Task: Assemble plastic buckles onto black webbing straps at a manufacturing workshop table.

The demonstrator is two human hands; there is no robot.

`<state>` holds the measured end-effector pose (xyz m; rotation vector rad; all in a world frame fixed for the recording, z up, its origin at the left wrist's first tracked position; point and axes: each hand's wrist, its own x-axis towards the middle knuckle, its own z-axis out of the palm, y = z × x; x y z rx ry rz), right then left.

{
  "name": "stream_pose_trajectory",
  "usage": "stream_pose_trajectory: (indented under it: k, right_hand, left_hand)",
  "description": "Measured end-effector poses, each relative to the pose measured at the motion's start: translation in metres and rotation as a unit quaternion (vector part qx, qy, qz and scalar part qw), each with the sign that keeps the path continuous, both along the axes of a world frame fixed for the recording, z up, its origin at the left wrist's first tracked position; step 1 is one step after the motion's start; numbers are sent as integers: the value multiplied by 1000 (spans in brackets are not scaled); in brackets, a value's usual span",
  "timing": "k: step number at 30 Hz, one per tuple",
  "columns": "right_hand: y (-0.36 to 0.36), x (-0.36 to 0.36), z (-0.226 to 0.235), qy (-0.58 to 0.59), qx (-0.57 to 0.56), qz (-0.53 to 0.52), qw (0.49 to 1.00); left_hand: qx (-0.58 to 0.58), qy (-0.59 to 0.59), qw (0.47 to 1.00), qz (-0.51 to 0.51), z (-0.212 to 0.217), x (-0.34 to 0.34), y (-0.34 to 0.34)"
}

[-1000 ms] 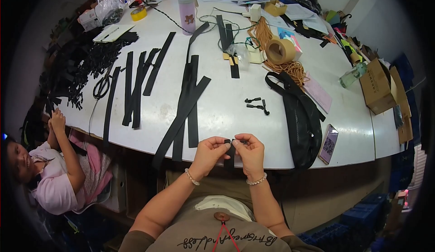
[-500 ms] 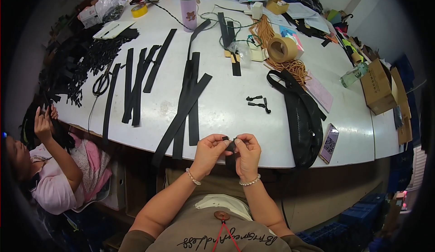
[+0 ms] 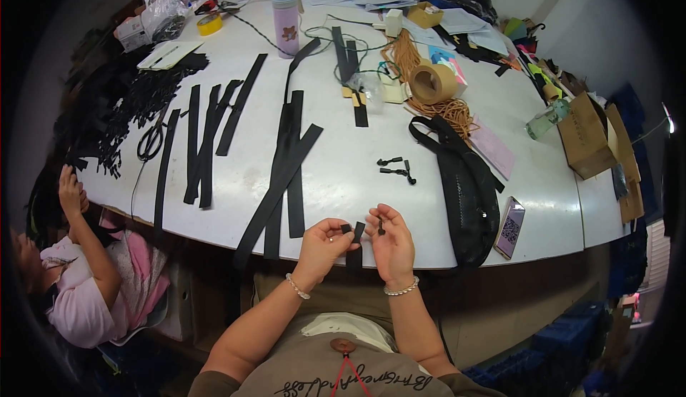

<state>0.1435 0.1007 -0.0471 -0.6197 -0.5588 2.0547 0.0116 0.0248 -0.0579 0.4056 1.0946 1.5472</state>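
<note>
Beside brown box [image 3: 584,135], clear bottle [image 3: 544,120].

You have a short black strap [image 3: 356,243] hanging upright between your hands at the near edge of the white table [image 3: 343,175], its top end pinched, the rest drooping below the rim. A small black puller piece [image 3: 381,226] stands upright just right of it.

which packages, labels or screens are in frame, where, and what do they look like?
Phone: near table edge, right; rectangular, screen shows a square code pattern.
Cardboard box: far right edge, brown, open.
Plastic bag: far left corner, clear, crinkled.
Small carton: far side, tan, open.
Flask: far centre, pink, blue cap, small sticker.
</note>
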Motion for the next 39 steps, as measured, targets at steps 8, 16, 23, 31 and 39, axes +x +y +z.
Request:
stream_pose_trajectory:
  k: [8, 16, 23, 31, 39]
  right_hand:
    - [2, 2, 15, -109, 114, 0, 988]
    - [2, 5, 13, -181, 140, -16, 973]
    - [11, 10, 15, -298, 232, -23, 926]
    - [8, 6, 4, -303, 232, -28, 924]
    - [10, 7, 10, -219, 130, 31, 967]
  left_hand:
    - [-4, 2, 1000, -11, 4, 0, 1]
    - [-28, 13, 999, -18, 7, -1, 0]
    - [-22, 6, 1000, -14, 4, -3, 0]
    - [-17, 0, 1000, -25, 5, -3, 1]
    - [-17, 2, 1000, -20, 5, -3, 0]
